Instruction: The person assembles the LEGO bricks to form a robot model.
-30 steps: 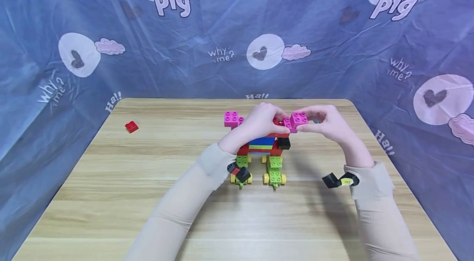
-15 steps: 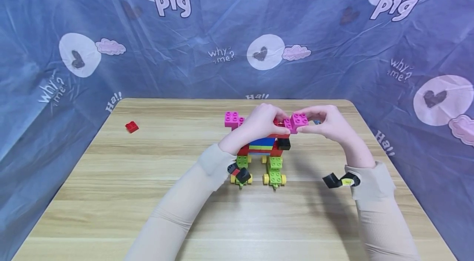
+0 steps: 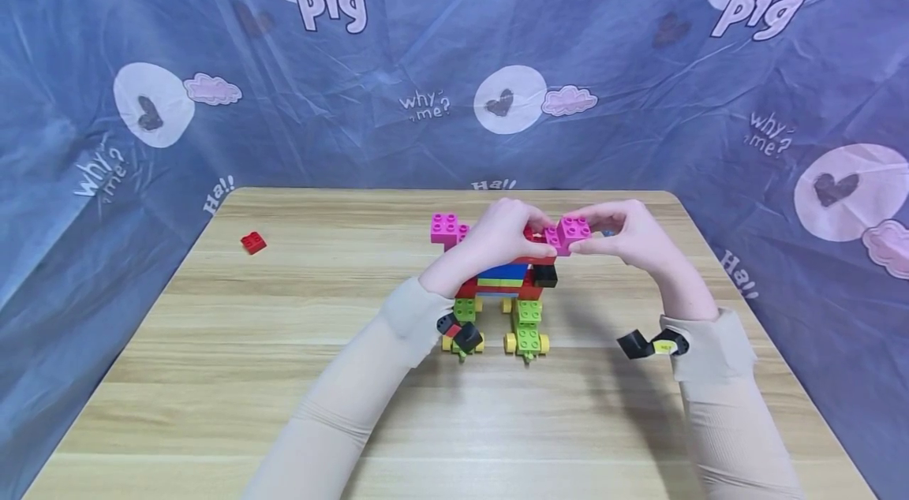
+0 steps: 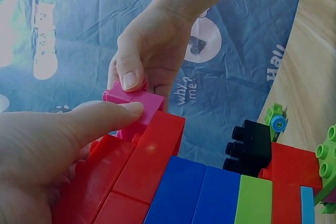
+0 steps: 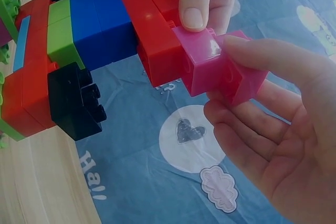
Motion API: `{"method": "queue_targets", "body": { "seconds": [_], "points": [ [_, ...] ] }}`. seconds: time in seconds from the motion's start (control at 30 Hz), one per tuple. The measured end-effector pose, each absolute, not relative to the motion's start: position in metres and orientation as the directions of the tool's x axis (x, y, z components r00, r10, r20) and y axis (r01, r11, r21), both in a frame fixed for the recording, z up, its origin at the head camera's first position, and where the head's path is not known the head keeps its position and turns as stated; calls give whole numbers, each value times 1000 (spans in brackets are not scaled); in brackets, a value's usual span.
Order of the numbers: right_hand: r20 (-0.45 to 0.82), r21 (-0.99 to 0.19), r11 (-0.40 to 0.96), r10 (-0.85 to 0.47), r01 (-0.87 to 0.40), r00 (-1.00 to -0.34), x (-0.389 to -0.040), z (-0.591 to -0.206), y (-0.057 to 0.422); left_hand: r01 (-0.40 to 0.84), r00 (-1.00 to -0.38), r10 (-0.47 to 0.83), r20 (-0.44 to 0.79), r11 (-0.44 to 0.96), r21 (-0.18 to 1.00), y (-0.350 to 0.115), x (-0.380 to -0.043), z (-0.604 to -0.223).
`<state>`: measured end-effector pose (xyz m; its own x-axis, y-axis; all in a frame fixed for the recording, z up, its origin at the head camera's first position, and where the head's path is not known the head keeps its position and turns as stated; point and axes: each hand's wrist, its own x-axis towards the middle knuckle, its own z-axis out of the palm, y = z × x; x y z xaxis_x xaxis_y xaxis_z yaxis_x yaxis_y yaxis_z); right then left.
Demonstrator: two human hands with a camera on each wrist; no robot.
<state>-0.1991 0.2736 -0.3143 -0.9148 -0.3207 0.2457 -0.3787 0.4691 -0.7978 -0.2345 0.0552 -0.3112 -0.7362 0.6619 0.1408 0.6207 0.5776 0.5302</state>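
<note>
A toy-brick model with a blue middle (image 3: 500,273) and red, green and black bricks stands on green wheeled legs (image 3: 528,336). Two joined pink bricks sit at its upper right end: a lower one (image 5: 202,61) against the red bricks (image 4: 149,156) and an outer one (image 3: 575,230). My left hand (image 3: 497,236) grips the lower pink brick, thumb on its near face, other fingers mostly hidden behind. My right hand (image 3: 628,238) pinches the outer pink brick between thumb and fingers. Another pink brick (image 3: 445,227) tops the model's left end.
A loose red brick (image 3: 252,242) lies on the wooden table (image 3: 213,374) at the far left. A small blue piece (image 3: 608,233) shows partly behind my right hand. Printed blue cloth (image 3: 426,145) closes off the back and sides.
</note>
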Motion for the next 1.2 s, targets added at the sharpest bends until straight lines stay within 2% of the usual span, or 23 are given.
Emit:
{"method": "queue_targets", "body": {
  "seconds": [0.23,0.53,1.2],
  "points": [
    [235,-811,451,-330,-372,-914,-200,-317,274,619,-740,659,138,585,524,55,-234,-311],
    [281,-802,413,-375,-431,-883,-202,-322,275,625,-741,657,140,597,503,56,-233,-312],
    [341,-699,512,-376,-500,-862,-201,-314,272,614,-743,656,128,593,521,56,-233,-312]
  ]
}}
